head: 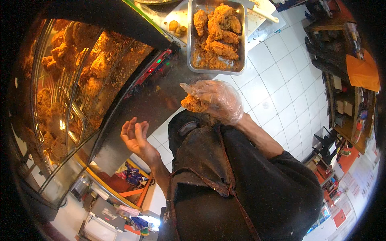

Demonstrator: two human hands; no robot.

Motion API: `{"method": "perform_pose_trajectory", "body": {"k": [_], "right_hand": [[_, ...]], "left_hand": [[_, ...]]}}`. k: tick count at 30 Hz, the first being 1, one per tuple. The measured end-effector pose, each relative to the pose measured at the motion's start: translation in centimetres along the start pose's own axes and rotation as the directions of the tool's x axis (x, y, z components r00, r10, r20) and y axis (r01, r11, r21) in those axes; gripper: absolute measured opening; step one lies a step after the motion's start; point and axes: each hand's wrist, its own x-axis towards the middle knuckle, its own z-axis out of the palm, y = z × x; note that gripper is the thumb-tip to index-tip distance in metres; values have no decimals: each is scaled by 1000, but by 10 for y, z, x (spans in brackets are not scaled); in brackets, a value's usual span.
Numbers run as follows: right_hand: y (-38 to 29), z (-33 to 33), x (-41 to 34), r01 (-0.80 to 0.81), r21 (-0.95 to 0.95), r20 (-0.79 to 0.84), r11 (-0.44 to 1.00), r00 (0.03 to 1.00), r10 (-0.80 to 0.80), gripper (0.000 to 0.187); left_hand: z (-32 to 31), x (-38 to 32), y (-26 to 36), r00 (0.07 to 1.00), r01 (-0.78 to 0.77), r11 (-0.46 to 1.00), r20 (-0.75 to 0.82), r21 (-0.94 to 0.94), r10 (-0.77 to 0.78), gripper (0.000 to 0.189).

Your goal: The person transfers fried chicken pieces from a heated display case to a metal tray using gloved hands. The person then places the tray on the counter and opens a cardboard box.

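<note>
My right hand [223, 98], in a clear plastic glove, grips a piece of breaded fried chicken [193, 104] in front of my body. Just beyond it stands a steel tray [217, 71] with several fried chicken pieces [221, 49] and loose crumbs. My left hand [135, 137] is bare and holds nothing; its fingers are apart and partly curled beside the heated display cabinet [105, 132]. Behind the cabinet's glass, more fried chicken [98, 61] rests on wire racks [80, 117] under warm light.
A dark counter ledge [144, 105] runs along the cabinet front, which carries a red control strip [150, 70] with lit indicators. A white-handled utensil [265, 13] lies right of the tray. White floor tiles [271, 81] stretch towards wooden shelving [346, 120] on the right.
</note>
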Motion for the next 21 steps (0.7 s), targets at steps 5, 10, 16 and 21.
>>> {"method": "perform_pose_trajectory", "body": {"k": [5,10,16,21], "right_hand": [[-9,3,-3,-229,432,-197,872,920,339,46],[48,-1,-13,-625,480,-170,616,622,764,55],[66,-32,10,-585,-83,-222,806,800,558,51],[78,-41,3,-458,84,-503,885,747,434,41]], "left_hand": [[7,2,4,1000,11,1000,-20,22,-10,32],[3,1,-2,1000,-2,1000,-23,-6,1,32],[6,2,-2,1000,8,1000,-29,7,-7,33],[-4,3,-8,997,6,1000,-73,-8,-7,34]]}}
